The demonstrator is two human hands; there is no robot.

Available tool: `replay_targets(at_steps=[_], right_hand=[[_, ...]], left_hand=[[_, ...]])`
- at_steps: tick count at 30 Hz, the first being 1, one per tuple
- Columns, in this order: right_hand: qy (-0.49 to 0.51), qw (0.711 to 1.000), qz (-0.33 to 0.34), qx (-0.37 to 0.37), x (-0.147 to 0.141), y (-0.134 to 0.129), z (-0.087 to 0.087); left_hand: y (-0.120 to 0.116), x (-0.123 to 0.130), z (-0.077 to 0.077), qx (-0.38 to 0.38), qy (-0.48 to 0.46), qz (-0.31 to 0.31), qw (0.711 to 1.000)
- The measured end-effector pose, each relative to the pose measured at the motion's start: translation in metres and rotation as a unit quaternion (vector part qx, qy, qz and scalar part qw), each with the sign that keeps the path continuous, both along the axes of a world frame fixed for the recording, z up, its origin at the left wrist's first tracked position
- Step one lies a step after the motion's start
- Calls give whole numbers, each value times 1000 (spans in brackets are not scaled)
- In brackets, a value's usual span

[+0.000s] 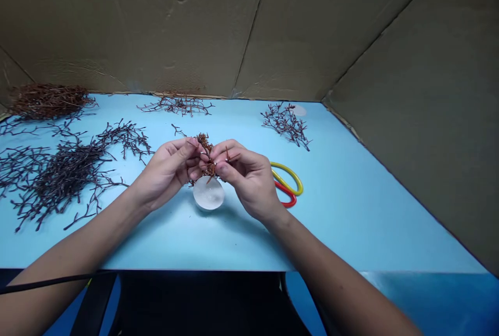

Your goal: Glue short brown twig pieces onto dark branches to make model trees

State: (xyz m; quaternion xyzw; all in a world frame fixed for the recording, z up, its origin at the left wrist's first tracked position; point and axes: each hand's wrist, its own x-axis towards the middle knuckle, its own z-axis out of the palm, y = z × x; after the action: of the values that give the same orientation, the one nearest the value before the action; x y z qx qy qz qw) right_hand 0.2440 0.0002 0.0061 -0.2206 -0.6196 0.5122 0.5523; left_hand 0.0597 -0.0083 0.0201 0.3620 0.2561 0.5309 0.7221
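Over the middle of the table, my left hand (175,162) is closed in a pinch on a dark brown twig (200,153). Opposite it, my right hand (247,172) is closed, its fingertips pinching a thin reddish-brown twig (230,157). Between and behind the fingers is a cluster of small reddish-brown twigs (205,141), partly hidden by both hands. Just below the fingertips is a white round piece (209,194), its smooth face toward me. Whether the twigs are fixed to it, I cannot tell.
Dark twigs (64,169) spread over the left side. A reddish-brown twig heap (50,101) lies back left, more twigs (177,103) at the back, another bunch (286,124) back right near a white disc (298,110). Scissors with yellow and red handles (298,182) lie beside my right hand. Cardboard walls (175,24) enclose the table.
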Motion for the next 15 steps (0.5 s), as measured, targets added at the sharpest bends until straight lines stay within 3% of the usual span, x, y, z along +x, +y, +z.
replay_targets(at_steps=[15], right_hand=[[-20, 1000, -8, -10, 1, 2, -8]], left_hand=[[1, -1, -6, 15, 17, 2, 1000]])
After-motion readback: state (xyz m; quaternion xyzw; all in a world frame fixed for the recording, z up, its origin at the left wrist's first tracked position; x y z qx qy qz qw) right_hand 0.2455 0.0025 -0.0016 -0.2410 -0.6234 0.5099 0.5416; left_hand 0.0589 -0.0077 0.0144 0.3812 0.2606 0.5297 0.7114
